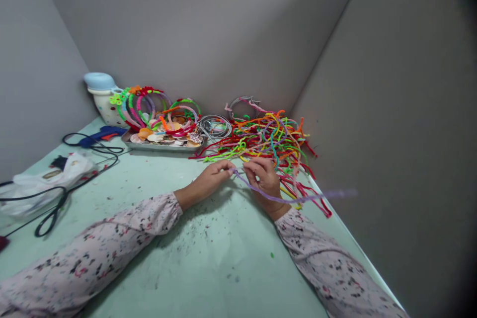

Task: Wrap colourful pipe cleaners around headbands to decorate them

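My left hand [214, 179] pinches one end of a purple pipe cleaner [276, 198] between thumb and fingertips. The rest of that strand runs to the right, passing over my right wrist, and its far end is blurred. Close beside it, my right hand [264, 181] has thumb and fingers pinched together on a thin pale piece that reaches toward the left fingertips; what it is cannot be made out. A tangled pile of colourful pipe cleaners [261, 139] lies just behind my right hand.
A metal tray [164, 147] holds shells and colourful wrapped hoops. Behind it stands a white bottle with a blue lid [100, 82]. Coiled grey wire [215, 126] lies beside the tray. At left are a blue glue gun [100, 135], black cable and a plastic bag [52, 179].
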